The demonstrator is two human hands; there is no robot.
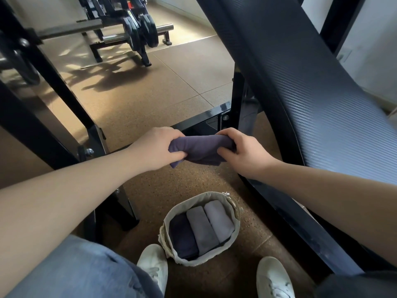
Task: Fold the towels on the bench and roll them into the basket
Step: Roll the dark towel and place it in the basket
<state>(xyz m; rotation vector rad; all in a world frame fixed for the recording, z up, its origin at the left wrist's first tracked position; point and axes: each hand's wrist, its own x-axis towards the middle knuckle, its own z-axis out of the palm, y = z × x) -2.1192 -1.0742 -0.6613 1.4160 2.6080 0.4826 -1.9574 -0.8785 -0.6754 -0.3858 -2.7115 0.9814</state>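
A rolled dark purple towel [200, 150] hangs in the air between my hands, above the floor and beyond the basket. My left hand [155, 148] grips its left end and my right hand [242, 151] grips its right end, fingers curled round the cloth. Below, between my feet, stands a round cloth-lined basket [171, 216]. Three rolled towels lie side by side in it: a dark purple one [182, 237], a grey one [200, 230] and a lighter grey one [218, 220]. The black padded bench [300, 82] slopes along the right with no towel on its visible surface.
Black steel frame bars [71, 117] of gym equipment rise at the left, and a crossbar [204, 117] runs behind my hands. A weight rack with plates [137, 29] stands at the back. My white shoes [153, 269] flank the basket on the cork floor.
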